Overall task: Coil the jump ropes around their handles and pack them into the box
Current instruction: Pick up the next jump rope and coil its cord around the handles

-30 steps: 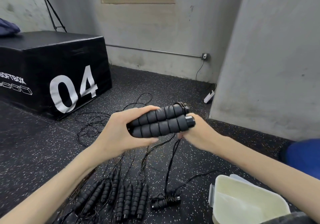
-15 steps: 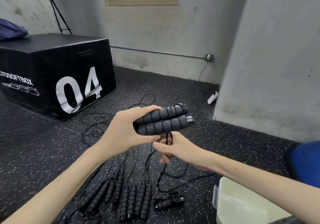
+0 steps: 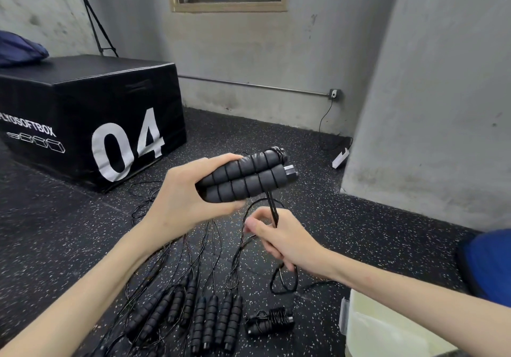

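Handles [image 3: 246, 177] in left grip [image 3: 188, 199]; rope [image 3: 272, 207] pinched by right grip [image 3: 282, 240] below.

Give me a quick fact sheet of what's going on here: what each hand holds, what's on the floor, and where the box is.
left hand: grips two black foam handles held side by side
right hand: pinches the black rope hanging from the handles
coiled rope: one bundle already wrapped, lying on the floor
loose ropes: several handle pairs in a row on the floor, cords trailing away
box: pale plastic, open, at lower right, nothing visible inside
black plyo box: marked 04, back left
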